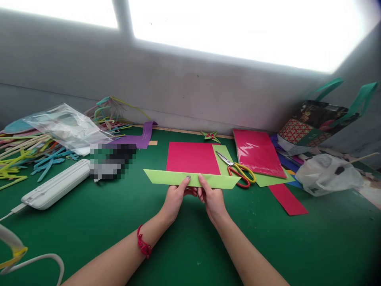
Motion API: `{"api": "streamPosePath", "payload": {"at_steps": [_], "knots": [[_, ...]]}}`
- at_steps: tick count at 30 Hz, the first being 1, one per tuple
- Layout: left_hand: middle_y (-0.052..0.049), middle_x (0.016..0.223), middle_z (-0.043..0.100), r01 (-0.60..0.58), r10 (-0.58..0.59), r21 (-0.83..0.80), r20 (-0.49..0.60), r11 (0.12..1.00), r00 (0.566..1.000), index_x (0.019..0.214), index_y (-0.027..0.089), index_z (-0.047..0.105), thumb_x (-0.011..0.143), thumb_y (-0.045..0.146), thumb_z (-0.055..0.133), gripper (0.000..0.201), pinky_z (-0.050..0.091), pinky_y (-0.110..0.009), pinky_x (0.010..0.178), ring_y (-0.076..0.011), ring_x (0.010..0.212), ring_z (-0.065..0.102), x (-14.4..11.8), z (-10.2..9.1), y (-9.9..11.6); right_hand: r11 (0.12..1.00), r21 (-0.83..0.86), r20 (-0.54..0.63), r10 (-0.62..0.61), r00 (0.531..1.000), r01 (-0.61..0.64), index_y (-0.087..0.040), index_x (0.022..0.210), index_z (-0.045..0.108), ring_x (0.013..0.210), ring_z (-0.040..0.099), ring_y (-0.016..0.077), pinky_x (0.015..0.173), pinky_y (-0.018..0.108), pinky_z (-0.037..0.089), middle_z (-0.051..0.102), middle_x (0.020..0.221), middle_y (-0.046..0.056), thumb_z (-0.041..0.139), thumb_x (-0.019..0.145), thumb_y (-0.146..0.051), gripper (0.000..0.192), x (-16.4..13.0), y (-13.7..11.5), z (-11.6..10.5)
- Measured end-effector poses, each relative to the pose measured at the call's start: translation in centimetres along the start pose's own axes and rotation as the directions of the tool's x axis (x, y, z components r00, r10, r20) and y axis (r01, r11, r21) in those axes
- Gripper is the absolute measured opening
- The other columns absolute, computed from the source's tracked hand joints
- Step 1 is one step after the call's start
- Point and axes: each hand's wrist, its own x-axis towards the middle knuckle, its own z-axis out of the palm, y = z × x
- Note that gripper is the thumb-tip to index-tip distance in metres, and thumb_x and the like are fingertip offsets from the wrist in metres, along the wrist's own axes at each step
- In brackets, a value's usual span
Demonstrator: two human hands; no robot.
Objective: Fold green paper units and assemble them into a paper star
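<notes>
A light green folded paper strip (pixel 166 177) with slanted ends is held up in front of me by both hands. My left hand (pixel 177 194) pinches its lower edge just left of the middle, thumb on the near face. Close beside it, my right hand (pixel 212 196) pinches the strip the same way; the fingers behind are partly hidden. Beyond the strip lies a red paper sheet (pixel 193 156), overlapping a green sheet (pixel 224 150). Scissors (pixel 241 171) with red and yellow handles rest to the right, blades partly apart, near the strip's right end.
A red paper pack (pixel 258 153), red scrap (pixel 288 199), plastic bag (pixel 324 174) and patterned tote bag (pixel 315 123) are at right. A paper star (pixel 210 136) lies by the wall. Left are paper strips (pixel 47 157), purple paper (pixel 131 141) and a white power strip (pixel 58 184).
</notes>
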Motion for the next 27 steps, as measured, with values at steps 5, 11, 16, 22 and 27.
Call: {"api": "streamPosePath", "payload": {"at_steps": [5,11,16,22,27], "knots": [[0.002,0.050,0.051,-0.055,0.057,0.215,-0.003,0.975,0.998,0.050,0.018,0.050,0.079,0.039,0.052,0.036,0.041,-0.025,0.058,-0.0129,0.052,0.050,-0.4,0.0,0.0,0.995,-0.057,0.014,-0.077,0.997,0.078,-0.019,0.044,0.045,0.036,0.038,0.0085,0.038,0.023,0.028,0.042,0.039,-0.005,0.061,0.071,-0.039,0.037,-0.3,0.2,0.4],[0.001,0.045,0.049,-0.064,0.065,0.163,-0.002,0.985,0.998,0.047,0.020,0.049,0.082,0.041,0.046,0.041,0.039,-0.026,0.052,-0.0129,0.046,0.048,-0.4,0.2,-0.5,0.992,-0.054,0.011,-0.117,0.993,0.117,-0.020,0.039,0.040,0.038,0.044,0.0106,0.042,0.024,0.034,0.039,0.036,-0.005,0.057,0.075,-0.039,0.044,-0.7,0.5,1.1],[-0.001,0.048,0.055,-0.047,0.044,0.051,0.055,0.998,0.998,0.051,0.018,0.055,0.084,0.040,0.042,0.042,0.042,-0.026,0.054,-0.0154,0.053,0.055,-0.3,0.3,-0.5,0.992,-0.024,0.039,-0.126,0.991,0.127,-0.020,0.038,0.041,0.039,0.047,0.0111,0.042,0.024,0.035,0.040,0.036,-0.004,0.053,0.078,-0.037,0.045,-0.6,0.6,0.8],[-0.005,0.061,0.065,-0.059,0.059,0.085,0.007,0.995,0.998,0.073,0.012,0.065,0.084,0.037,0.045,0.034,0.048,-0.028,0.059,-0.0183,0.061,0.062,0.2,-0.5,-0.1,0.989,0.001,-0.039,-0.147,0.988,0.147,-0.017,0.053,0.051,0.038,0.043,0.0096,0.038,0.023,0.034,0.047,0.043,-0.004,0.059,0.074,-0.037,0.030,0.0,0.4,0.2],[-0.009,0.087,0.068,-0.011,0.017,0.058,-0.103,0.998,0.995,0.096,0.012,0.063,0.077,0.035,0.058,0.030,0.053,-0.033,0.067,-0.0236,0.077,0.065,0.7,-1.2,0.6,0.987,-0.094,-0.207,-0.149,0.967,0.132,-0.014,0.063,0.060,0.042,0.044,0.0090,0.041,0.023,0.038,0.053,0.050,-0.002,0.066,0.067,-0.038,0.025,0.7,0.6,-0.9]]}}
